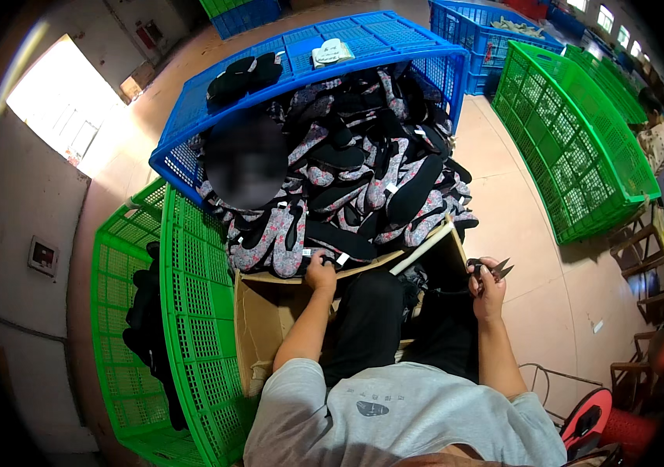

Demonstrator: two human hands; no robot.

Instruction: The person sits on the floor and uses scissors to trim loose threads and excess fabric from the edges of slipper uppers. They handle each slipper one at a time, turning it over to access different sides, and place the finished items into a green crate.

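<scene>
My right hand (pixel 489 294) is closed round a pair of small dark scissors (pixel 502 269), held out to the right with the blades apart. My left hand (pixel 321 274) is closed on the edge of a black-soled slipper (pixel 340 240) at the near side of a big heap. A small white tag shows beside the fingers. The heap of slippers (pixel 414 191), grey-and-pink floral with black soles, spills from a blue plastic crate (pixel 309 37) lying on its side. A blurred round patch hides part of the heap at left.
A cardboard box (pixel 258 319) stands by my legs, with a white tube (pixel 423 247) across its edge. Green crates stand at left (pixel 200 327) and right (pixel 573 144). Black slippers and a white pad (pixel 332 52) rest on the blue crate. A red-and-black seat (pixel 586 420) is at lower right.
</scene>
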